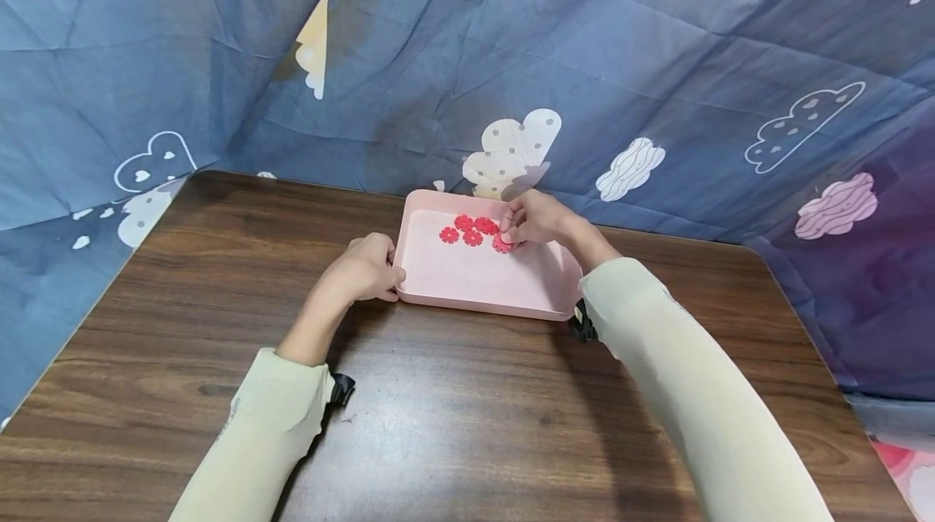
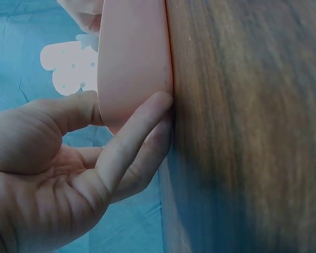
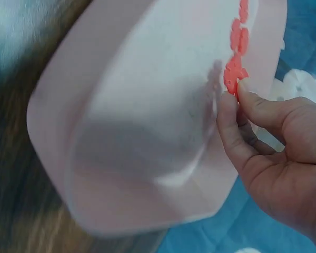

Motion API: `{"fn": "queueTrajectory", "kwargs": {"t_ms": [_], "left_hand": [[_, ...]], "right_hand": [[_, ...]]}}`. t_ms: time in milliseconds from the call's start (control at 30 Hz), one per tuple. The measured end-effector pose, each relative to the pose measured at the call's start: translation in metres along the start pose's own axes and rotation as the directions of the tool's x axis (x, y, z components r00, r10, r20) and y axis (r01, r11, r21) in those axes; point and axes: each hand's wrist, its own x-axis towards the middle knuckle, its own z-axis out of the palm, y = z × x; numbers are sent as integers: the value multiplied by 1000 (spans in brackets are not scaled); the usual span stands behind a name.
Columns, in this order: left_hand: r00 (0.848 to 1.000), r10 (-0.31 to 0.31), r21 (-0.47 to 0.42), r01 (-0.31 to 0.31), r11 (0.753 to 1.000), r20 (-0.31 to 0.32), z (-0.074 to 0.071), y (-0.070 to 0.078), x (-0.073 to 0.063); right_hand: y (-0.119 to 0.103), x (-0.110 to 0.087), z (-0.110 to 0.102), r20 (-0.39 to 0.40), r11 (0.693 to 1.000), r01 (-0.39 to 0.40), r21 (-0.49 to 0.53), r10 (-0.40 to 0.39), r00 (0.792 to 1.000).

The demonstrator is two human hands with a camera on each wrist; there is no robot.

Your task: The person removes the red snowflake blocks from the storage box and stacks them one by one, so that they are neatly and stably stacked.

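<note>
A shallow pink tray (image 1: 460, 282) lies on the table, holding several small red flower-shaped pieces (image 1: 449, 235) clustered toward its back. At the tray's left side, my left hand (image 1: 364, 266) grips the corner. The left wrist view shows its thumb over the rim and fingers against the outer wall (image 2: 134, 58). My right hand (image 1: 540, 217) reaches over the back right of the tray. Between thumb and forefinger it pinches one red flower-shaped piece (image 3: 233, 74), beside the others. Part of that piece is hidden by the fingertips.
The dark wood-grain table (image 1: 453, 408) extends around the tray. A blue cloth (image 1: 394, 100) with cloud prints hangs directly behind the table's back edge, close to the tray. Dark wrist straps (image 1: 341, 389) show at both forearms.
</note>
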Motion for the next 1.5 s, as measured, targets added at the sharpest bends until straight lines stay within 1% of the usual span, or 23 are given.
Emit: {"fn": "queueTrajectory", "kwargs": {"t_ms": [133,200,300,400,533,600,767,833,1000,1200,1300,1500], "left_hand": [[1000,-1,-15,1,1000,4,0,0,0],[1000,0,-16,0,1000,5,0,0,0],[1000,2,-12,-2,1000,3,0,-1,0],[1000,4,-12,-4,1000,6,0,-2,1],[1000,8,-9,-8,1000,12,0,-3,1],[1000,3,-10,-3,1000,13,0,-3,0],[1000,-6,-20,6,1000,19,0,-2,-1],[1000,-7,-28,7,1000,21,0,-2,-1],[1000,-2,-38,3,999,25,1,-1,-2],[1000,10,-35,-9,999,26,1,1,-2],[1000,12,-31,-11,999,25,1,0,-2],[1000,7,-21,-7,1000,22,0,-2,0]], "right_hand": [[5,-8,-13,-34,1000,-2,-10,2,999],[7,-13,-20,-39,1000,-19,2,19,999],[11,-21,-31,-42,1000,-28,-12,27,999],[19,-30,-41,-31,999,-31,19,32,999],[32,-43,-52,-15,989,-57,140,59,998],[41,-49,-58,-17,982,-70,173,74,997],[62,-64,-68,-22,982,-84,169,89,996],[70,-69,-70,-21,981,-99,164,104,994],[91,-82,-72,-11,972,-165,164,169,985],[116,-98,-74,-4,958,-204,200,209,978],[127,-102,-71,11,947,-218,235,222,975],[144,-105,-63,40,927,-257,272,257,966]]}}
